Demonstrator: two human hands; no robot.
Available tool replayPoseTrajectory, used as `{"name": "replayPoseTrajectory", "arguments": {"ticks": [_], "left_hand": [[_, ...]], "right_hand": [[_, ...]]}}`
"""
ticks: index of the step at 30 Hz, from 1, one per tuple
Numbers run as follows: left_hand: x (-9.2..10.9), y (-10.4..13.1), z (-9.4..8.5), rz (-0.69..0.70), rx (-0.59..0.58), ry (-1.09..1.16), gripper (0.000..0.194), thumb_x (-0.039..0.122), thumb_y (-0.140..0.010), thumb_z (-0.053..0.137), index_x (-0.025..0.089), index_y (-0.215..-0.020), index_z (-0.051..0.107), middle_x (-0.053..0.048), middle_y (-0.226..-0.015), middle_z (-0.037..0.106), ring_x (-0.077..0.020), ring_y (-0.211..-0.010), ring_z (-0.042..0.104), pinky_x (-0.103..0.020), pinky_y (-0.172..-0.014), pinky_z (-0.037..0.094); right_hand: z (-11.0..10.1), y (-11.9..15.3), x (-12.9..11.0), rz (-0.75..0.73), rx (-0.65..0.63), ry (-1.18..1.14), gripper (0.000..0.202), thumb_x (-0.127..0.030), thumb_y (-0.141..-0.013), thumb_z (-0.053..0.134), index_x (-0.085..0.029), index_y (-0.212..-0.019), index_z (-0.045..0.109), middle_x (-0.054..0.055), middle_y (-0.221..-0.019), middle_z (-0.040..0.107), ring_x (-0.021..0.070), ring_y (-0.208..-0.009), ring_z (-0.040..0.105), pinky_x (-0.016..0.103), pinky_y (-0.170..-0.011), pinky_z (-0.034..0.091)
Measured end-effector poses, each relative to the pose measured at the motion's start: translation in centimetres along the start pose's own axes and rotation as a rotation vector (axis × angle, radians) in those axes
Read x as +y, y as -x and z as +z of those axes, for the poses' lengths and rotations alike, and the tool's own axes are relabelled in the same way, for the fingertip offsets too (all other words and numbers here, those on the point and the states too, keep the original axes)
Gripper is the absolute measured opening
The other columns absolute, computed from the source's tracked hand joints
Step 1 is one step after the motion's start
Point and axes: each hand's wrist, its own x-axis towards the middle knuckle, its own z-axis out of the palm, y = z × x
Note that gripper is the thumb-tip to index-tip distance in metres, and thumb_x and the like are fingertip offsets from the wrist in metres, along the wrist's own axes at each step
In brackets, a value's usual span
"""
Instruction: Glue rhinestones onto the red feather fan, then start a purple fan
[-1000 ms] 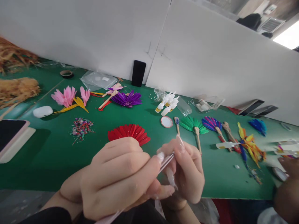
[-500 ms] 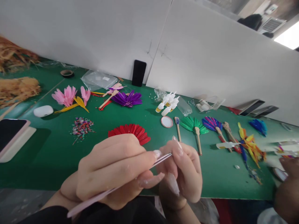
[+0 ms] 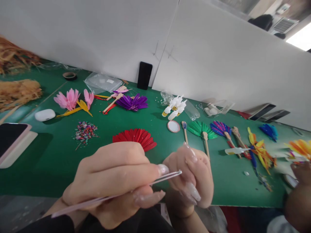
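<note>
My left hand (image 3: pixel 114 176) grips a pair of pink-handled tweezers (image 3: pixel 167 176), their silver tips pointing right and slightly up. The tips end beside the curled fingers of my right hand (image 3: pixel 191 178). That hand is closed, thumb and fingers drawn together; anything between them is hidden or too small to make out. Just beyond my left hand lies a fan of red petals or feathers (image 3: pixel 134 137), partly covered by it. Past my right hand are a small wooden stick with a blue-flecked tip (image 3: pixel 184 131) and a green fan on a wooden handle (image 3: pixel 202 129).
Several white glue bottles (image 3: pixel 173 108) stand behind a small round lid (image 3: pixel 173 126). Colourful bits (image 3: pixel 85 131) are heaped at left, near pink petals (image 3: pixel 68 99), a purple fan (image 3: pixel 133 103) and a phone (image 3: pixel 14 140). At right, a co-worker's hand (image 3: pixel 301 171) is beside an orange-yellow fan (image 3: pixel 300 147).
My hands have moved apart a little, and the tweezer tips have come away from my right fingers and dropped lower. At far right, an orange-yellow fan has come into view by the co-worker's hand.
</note>
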Motion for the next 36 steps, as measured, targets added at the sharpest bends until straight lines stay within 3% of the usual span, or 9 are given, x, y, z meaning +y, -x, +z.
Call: {"name": "replayPoseTrajectory", "arguments": {"ticks": [3,13,18,21,23,28,33,36], "left_hand": [[0.1,0.0,-0.1,-0.035,-0.041,0.025,0.023,0.038,-0.093,0.045,0.027,-0.086,0.064,0.001,-0.065,0.067,-0.0133,-0.053,0.062,-0.025,-0.040,0.051],[-0.2,-0.5,-0.1,0.058,-0.116,0.073,0.023,0.037,-0.094,0.046,0.023,-0.087,0.063,0.003,-0.069,0.066,-0.0097,-0.058,0.063,-0.020,-0.047,0.053],[-0.2,-0.4,-0.2,-0.058,-0.096,0.151,0.015,0.030,-0.090,0.054,0.022,-0.087,0.066,0.000,-0.072,0.068,-0.0123,-0.060,0.063,-0.023,-0.052,0.056],[-0.8,-0.3,-0.1,0.015,-0.123,0.210,0.014,0.031,-0.089,0.055,0.024,-0.087,0.067,0.001,-0.071,0.069,-0.0124,-0.057,0.062,-0.023,-0.048,0.054],[-0.8,-0.3,0.1,0.031,-0.098,0.244,0.015,0.031,-0.088,0.055,0.024,-0.085,0.067,0.000,-0.069,0.068,-0.0128,-0.055,0.061,-0.023,-0.046,0.053],[0.5,-1.0,0.8,-0.138,0.001,0.323,0.018,0.029,-0.089,0.056,0.018,-0.079,0.066,-0.001,-0.065,0.066,-0.0112,-0.051,0.058,-0.023,-0.046,0.051],[-0.4,-1.6,1.3,-0.040,-0.017,0.506,0.019,0.023,-0.089,0.056,0.014,-0.075,0.065,-0.001,-0.063,0.067,-0.0081,-0.050,0.058,-0.018,-0.046,0.048],[-1.2,-1.5,1.4,-0.072,-0.026,0.582,0.018,0.023,-0.088,0.056,0.014,-0.076,0.065,-0.001,-0.061,0.065,-0.0084,-0.051,0.057,-0.019,-0.047,0.048]], "right_hand": [[-0.3,0.1,0.1,-0.030,-0.034,-0.032,0.046,-0.032,-0.094,0.039,-0.021,-0.050,0.034,-0.006,-0.037,0.029,0.0053,-0.031,0.026,0.021,-0.031,0.017],[-0.5,0.2,0.1,0.002,-0.099,-0.083,0.045,-0.028,-0.094,0.041,-0.019,-0.051,0.035,-0.007,-0.041,0.027,0.0033,-0.034,0.024,0.019,-0.033,0.016],[-0.6,0.2,0.2,0.009,-0.107,-0.070,0.047,-0.029,-0.094,0.041,-0.019,-0.049,0.033,-0.007,-0.037,0.028,0.0032,-0.032,0.023,0.019,-0.033,0.017],[-0.6,0.1,0.2,0.039,-0.117,-0.094,0.047,-0.027,-0.094,0.042,-0.019,-0.049,0.032,-0.007,-0.039,0.029,0.0031,-0.033,0.025,0.018,-0.033,0.017],[-0.6,0.1,0.2,0.069,-0.137,-0.127,0.047,-0.024,-0.095,0.041,-0.018,-0.049,0.031,-0.007,-0.040,0.030,0.0025,-0.033,0.026,0.017,-0.033,0.018],[-0.8,0.0,0.3,0.070,-0.223,-0.222,0.050,-0.024,-0.096,0.039,-0.018,-0.048,0.027,-0.007,-0.038,0.029,0.0019,-0.032,0.025,0.016,-0.033,0.018],[-1.0,-0.3,0.5,0.066,-0.300,-0.274,0.050,-0.028,-0.096,0.037,-0.018,-0.049,0.028,-0.008,-0.038,0.028,0.0011,-0.030,0.025,0.013,-0.031,0.018],[-1.1,-0.4,0.5,0.088,-0.312,-0.245,0.049,-0.029,-0.096,0.037,-0.018,-0.049,0.029,-0.007,-0.038,0.029,0.0015,-0.031,0.025,0.014,-0.032,0.019]]}}
